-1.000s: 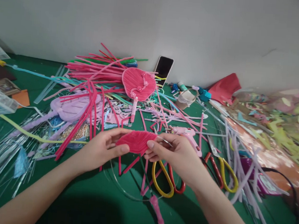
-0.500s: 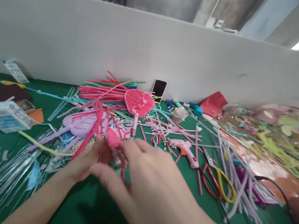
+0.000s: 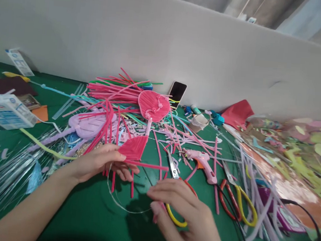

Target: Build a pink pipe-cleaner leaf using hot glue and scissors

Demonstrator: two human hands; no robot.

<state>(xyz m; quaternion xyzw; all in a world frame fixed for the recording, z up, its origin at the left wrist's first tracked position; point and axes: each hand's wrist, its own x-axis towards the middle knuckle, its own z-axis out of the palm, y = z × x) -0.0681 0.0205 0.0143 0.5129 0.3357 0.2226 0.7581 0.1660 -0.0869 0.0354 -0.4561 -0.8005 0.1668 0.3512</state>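
My left hand (image 3: pixel 100 162) is closed on a pink fan-shaped piece of fuzzy pipe cleaners (image 3: pixel 132 148), held by its lower left corner. A straight pink pipe cleaner (image 3: pixel 148 165) sticks out to the right along its lower edge. From beneath the left fingers a thin pale thread (image 3: pixel 124 209) loops down and across to my right hand (image 3: pixel 183 212). The right thumb and fingers are curled near its end; the grip itself is partly hidden. Scissors with red and yellow handles (image 3: pixel 175 170) lie partly under the right hand. Beyond the fan is a round pink pipe-cleaner piece (image 3: pixel 157 107).
A pink glue gun (image 3: pixel 201 162) and second scissors (image 3: pixel 231 192) lie to the right, beside lilac strips (image 3: pixel 257 215). Pink pipe cleaners (image 3: pixel 112 92) and a phone (image 3: pixel 177 92) are at the back. A lilac piece (image 3: pixel 89 123) and a carton (image 3: pixel 8 111) lie left.
My right hand has drawn back from the left, down and right, and the thread now spans between them. The pink piece has turned, showing its flat fan face. The view has shifted slightly.
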